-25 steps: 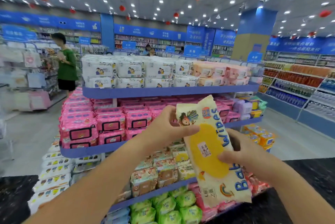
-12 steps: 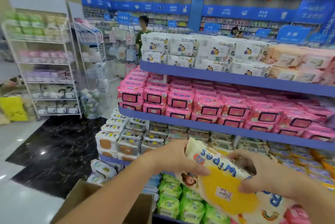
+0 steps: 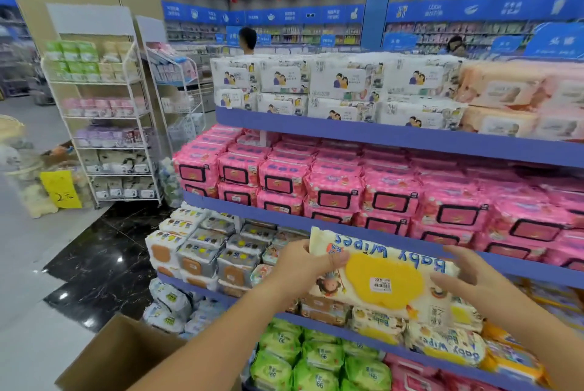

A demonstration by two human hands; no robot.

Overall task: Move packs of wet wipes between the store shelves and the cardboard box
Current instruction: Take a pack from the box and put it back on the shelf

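My left hand (image 3: 303,267) grips one end of a single pack (image 3: 384,280), printed "Baby Wipes" upside down, sticker "4.00". It is held before the blue shelves (image 3: 252,212). My right hand (image 3: 467,277) lies flat-fingered against its other end. One cardboard box (image 3: 126,356) sits lower left.

left hand (image 3: 303,267): bare, short thumbnail
right hand (image 3: 467,277): bare
left forearm (image 3: 205,349): bare to frame edge, 7 o'clock
right forearm (image 3: 531,337): bare to frame edge, 4 o'clock
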